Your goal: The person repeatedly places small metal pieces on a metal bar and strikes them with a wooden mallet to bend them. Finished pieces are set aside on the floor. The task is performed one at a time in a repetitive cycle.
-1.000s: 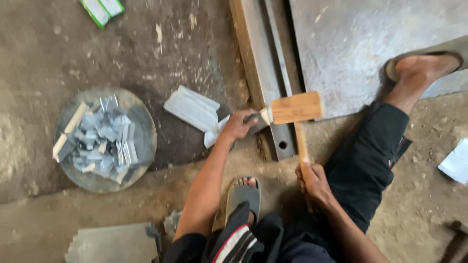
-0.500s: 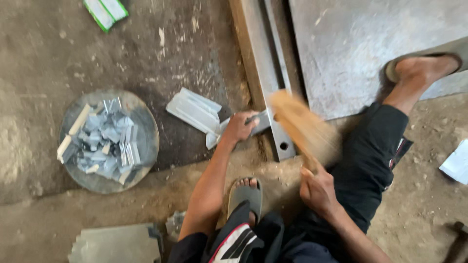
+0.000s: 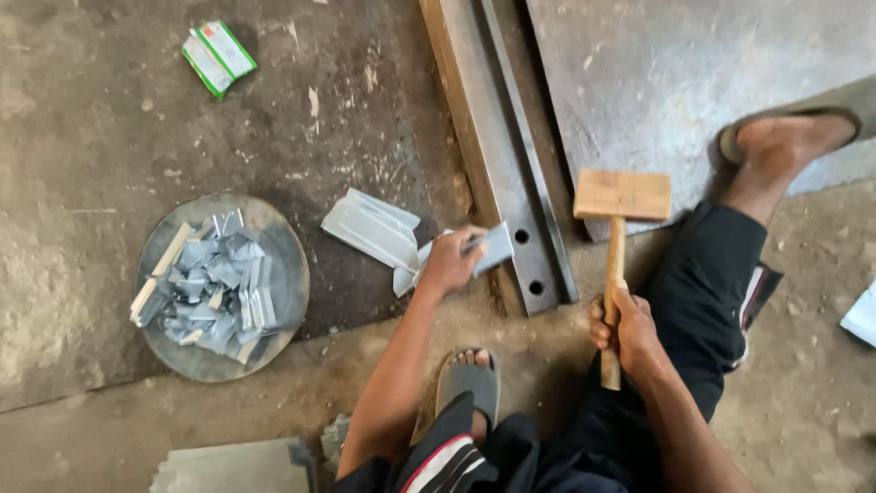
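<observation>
Head camera looked down at us sitting on the dirt floor. Our left hand (image 3: 449,263) pinched a small bent metal strip (image 3: 493,246) with the fingers closed tight around its end. The strip lay on the edge of a long steel bar (image 3: 511,183), next to two round holes near the bar's end. Our right hand (image 3: 625,330) was wrapped all the way around the handle of a wooden mallet (image 3: 620,196). The mallet stood lifted, its square head up over the grey metal sheet (image 3: 693,82), a bit to the right of the strip and not touching it.

Just beside our left hand lay a little stack of flat metal pieces (image 3: 370,228) on the floor. We thought those were the ones waiting their turn. Farther left sat a round metal dish (image 3: 278,246) piled with many small folded strips (image 3: 214,288). We thought those were the finished ones, so a good part of the work looked done. The strip under our fingers seemed to be in the middle of its turn, and the stack beside it was what was left.

One of our feet in a sandal (image 3: 470,383) rested near the bottom of the picture. The other foot (image 3: 789,141) lay on the grey sheet. Some more flat sheets (image 3: 237,466) sat by our knee. A small green and white packet (image 3: 219,57) lay far off at the top left.
</observation>
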Demonstrator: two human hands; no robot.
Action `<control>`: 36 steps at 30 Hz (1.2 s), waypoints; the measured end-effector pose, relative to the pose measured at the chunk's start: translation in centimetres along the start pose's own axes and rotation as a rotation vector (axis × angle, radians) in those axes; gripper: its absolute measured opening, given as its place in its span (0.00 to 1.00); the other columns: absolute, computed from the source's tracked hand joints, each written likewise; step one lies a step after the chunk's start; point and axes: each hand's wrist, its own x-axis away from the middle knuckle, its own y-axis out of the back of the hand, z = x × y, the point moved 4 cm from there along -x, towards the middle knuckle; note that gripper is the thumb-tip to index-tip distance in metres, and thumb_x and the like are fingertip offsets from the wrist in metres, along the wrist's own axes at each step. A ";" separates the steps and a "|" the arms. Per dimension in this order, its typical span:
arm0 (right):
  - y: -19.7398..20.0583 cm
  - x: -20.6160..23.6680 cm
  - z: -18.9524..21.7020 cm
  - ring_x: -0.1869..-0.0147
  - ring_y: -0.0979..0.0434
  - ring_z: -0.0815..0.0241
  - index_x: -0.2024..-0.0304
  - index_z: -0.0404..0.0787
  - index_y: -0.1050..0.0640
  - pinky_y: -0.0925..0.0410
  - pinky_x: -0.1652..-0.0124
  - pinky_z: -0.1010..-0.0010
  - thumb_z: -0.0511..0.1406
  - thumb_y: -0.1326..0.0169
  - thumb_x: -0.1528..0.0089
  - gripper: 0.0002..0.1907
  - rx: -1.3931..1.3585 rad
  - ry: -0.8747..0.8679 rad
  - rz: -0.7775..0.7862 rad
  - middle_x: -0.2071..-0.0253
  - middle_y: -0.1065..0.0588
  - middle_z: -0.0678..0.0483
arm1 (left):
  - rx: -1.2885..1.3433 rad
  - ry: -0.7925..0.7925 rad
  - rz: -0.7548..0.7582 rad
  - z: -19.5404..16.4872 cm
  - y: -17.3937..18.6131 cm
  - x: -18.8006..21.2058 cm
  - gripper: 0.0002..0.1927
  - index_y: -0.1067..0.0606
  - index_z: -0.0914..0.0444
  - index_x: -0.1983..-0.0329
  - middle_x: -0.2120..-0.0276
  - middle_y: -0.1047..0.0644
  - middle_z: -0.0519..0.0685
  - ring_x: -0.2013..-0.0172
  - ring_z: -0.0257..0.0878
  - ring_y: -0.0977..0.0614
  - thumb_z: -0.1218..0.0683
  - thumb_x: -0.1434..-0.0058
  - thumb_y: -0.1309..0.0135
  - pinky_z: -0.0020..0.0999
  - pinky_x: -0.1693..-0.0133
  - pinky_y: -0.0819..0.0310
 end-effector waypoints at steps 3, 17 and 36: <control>-1.9 0.6 4.8 0.60 0.26 0.49 0.71 0.38 0.21 0.31 0.66 0.61 0.45 0.38 0.41 0.17 1.762 0.511 -0.293 0.60 0.25 0.45 | -0.032 0.042 0.100 -3.3 1.0 1.7 0.16 0.21 0.57 0.49 0.61 0.17 0.56 0.63 0.51 0.14 0.52 0.41 0.43 0.42 0.57 0.22; -10.6 0.1 2.0 0.54 0.24 0.59 0.59 0.33 0.21 0.29 0.57 0.69 0.31 0.41 0.36 0.06 -0.091 0.051 0.380 0.55 0.25 0.48 | 0.917 0.137 0.130 -3.7 -2.5 6.2 0.20 0.28 0.64 0.44 0.56 0.23 0.48 0.59 0.37 0.20 0.55 0.37 0.39 0.34 0.63 0.19; -16.4 5.7 9.3 0.64 0.26 0.63 0.61 0.28 0.20 0.29 0.62 0.71 0.26 0.43 0.37 0.04 0.662 0.433 0.290 0.67 0.23 0.51 | 0.208 -0.184 -0.085 -5.7 -1.4 6.1 0.23 0.25 0.61 0.39 0.37 0.28 0.62 0.39 0.52 0.24 0.49 0.35 0.41 0.43 0.42 0.27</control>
